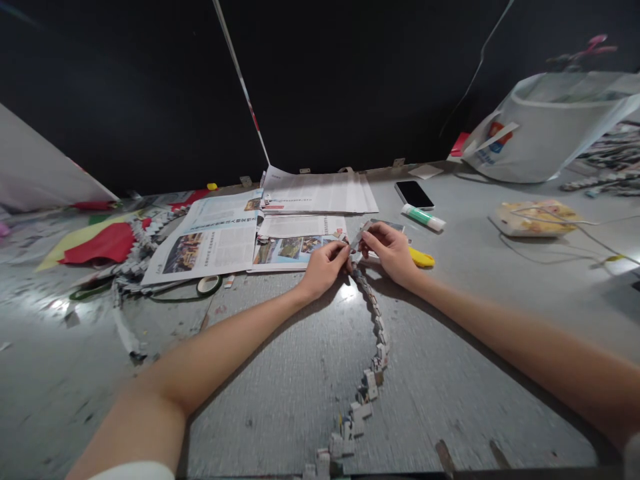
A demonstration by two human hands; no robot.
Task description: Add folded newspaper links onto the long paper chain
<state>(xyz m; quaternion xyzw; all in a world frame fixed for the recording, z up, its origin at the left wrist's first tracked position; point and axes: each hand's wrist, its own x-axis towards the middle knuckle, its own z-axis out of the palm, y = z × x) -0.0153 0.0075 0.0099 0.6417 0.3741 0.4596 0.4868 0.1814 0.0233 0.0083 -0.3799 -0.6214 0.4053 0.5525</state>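
A chain of folded newspaper strips [380, 331] curves over the grey table from the near edge up to my hands. My left hand [324, 268] is closed in a pinch at the chain's far end. My right hand [389, 250], fingers also pinched, holds a small paper strip [358, 239] at that same end. The fingertips of both hands nearly meet and hide part of the join. Just beyond my left hand lie printed newspaper sheets [293, 248]. A yellow-handled tool [421, 258] rests beside my right hand, partly covered by it.
Behind my right hand lie a green-and-white glue stick [423, 218] and a phone [415, 195]. A white bag [545, 127] stands at the back right, near a yellow packet with a cord [537, 219]. At left are red paper [103, 245], more folded chain [143, 241] and a tape roll [209, 285].
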